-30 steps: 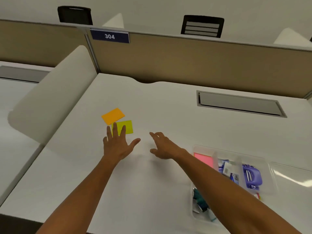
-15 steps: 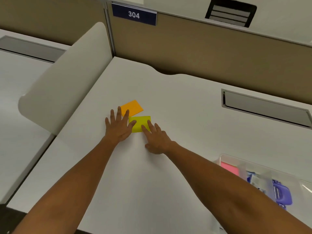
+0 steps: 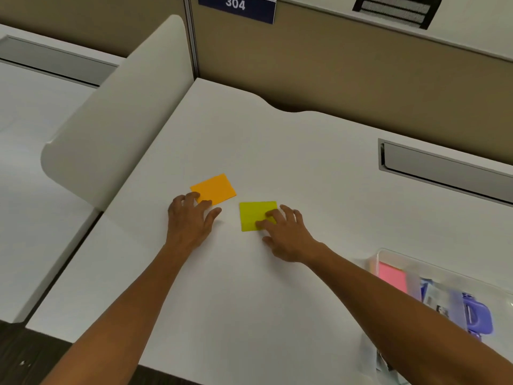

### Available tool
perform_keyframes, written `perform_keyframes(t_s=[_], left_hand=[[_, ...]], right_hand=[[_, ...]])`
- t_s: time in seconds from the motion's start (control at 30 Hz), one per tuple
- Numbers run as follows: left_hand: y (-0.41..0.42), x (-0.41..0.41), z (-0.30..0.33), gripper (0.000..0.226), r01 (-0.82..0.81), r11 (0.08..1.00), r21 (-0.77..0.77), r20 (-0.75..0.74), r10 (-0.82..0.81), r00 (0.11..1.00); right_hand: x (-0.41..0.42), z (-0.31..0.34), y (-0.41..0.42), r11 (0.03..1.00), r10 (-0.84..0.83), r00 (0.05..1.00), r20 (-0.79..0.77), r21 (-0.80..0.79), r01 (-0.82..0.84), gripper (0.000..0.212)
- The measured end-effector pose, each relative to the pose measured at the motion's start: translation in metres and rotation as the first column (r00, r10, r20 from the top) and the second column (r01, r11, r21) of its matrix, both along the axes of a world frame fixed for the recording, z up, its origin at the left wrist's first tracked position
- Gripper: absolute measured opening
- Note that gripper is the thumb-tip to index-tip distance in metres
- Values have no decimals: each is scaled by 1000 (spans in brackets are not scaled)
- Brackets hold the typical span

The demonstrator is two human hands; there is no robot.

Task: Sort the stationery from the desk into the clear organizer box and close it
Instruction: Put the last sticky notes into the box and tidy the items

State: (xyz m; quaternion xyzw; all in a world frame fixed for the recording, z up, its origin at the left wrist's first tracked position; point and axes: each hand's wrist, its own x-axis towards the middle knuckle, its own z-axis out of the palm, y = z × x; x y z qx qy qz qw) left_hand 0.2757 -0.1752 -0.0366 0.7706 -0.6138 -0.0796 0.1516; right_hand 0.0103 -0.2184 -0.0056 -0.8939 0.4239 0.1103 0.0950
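Observation:
An orange sticky-note pad [image 3: 215, 188] lies flat on the white desk [image 3: 277, 151]. My left hand [image 3: 190, 218] touches its near left corner with bent fingertips. A yellow sticky-note pad [image 3: 254, 213] lies just to its right, apart from it. My right hand [image 3: 286, 232] presses fingertips on the yellow pad's near right part. The clear organizer box [image 3: 388, 255] stands open at the lower right, partly behind my right forearm, holding a pink pad [image 3: 392, 276] and a purple stapler-like item [image 3: 476, 318].
A curved white side divider [image 3: 116, 112] rises along the desk's left edge. A tan partition [image 3: 347, 68] with a "304" sign [image 3: 236, 4] closes the back. A grey cable hatch [image 3: 444, 168] is set into the desk at the right.
The yellow pad has slid to the right, away from the orange one, under my right hand. My left fingers have curled onto the orange pad's corner. The view has shifted left.

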Motion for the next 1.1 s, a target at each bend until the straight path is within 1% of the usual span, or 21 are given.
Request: perform_keyframes(t_s=[0.1,0.17,0.2,0.23,0.3,0.33,0.37,0.43,0.5,0.63,0.7,0.83,1.0,1.07,1.1], left_hand=[[1,9,2,34,4,996,-87,-60,-10,998],[-8,14,6,33,13,997,-75,-93,-20,995],[-14,16,8,34,13,999,-51,-117,-19,993],[-20,16,9,39,15,1000,-14,-141,-17,990],[-29,13,10,63,34,992,118,-142,-17,990],[-32,12,10,75,44,980,194,-106,-23,994],[-34,10,10,82,50,967,249,-60,-36,998],[-36,7,13,82,42,962,269,-8,-41,999],[-36,4,18,78,22,966,258,-9,-20,1000],[-31,-2,27,87,-33,942,334,22,27,999],[-28,-7,30,87,-56,935,350,14,54,998],[-24,-17,37,81,-81,932,354,-60,109,992],[-18,-33,43,47,-145,931,334,-202,221,954],[-14,-43,46,42,-173,927,334,-258,266,929],[-12,-49,48,41,-175,927,330,-291,276,916]], right_hand=[[0,11,-2,997,-81,996,37,12,80,35],[8,19,-10,988,-148,987,68,57,144,34],[12,22,-14,980,-186,978,97,84,179,36],[16,23,-18,971,-224,966,128,114,210,42],[21,22,-21,956,-264,953,149,173,238,60],[22,19,-21,954,-255,959,126,194,228,70],[23,16,-20,956,-236,967,92,199,214,78],[23,10,-18,966,-210,977,46,165,200,86],[23,7,-17,971,-214,976,52,121,206,91],[18,5,-13,975,-212,974,81,85,205,101],[13,2,-10,970,-240,969,60,66,236,100],[1,0,-3,934,-345,938,41,112,339,89],[-13,1,13,900,-422,907,12,126,417,85],[-18,6,19,898,-424,905,46,154,413,74],[-22,10,21,888,-435,897,79,198,414,64]])
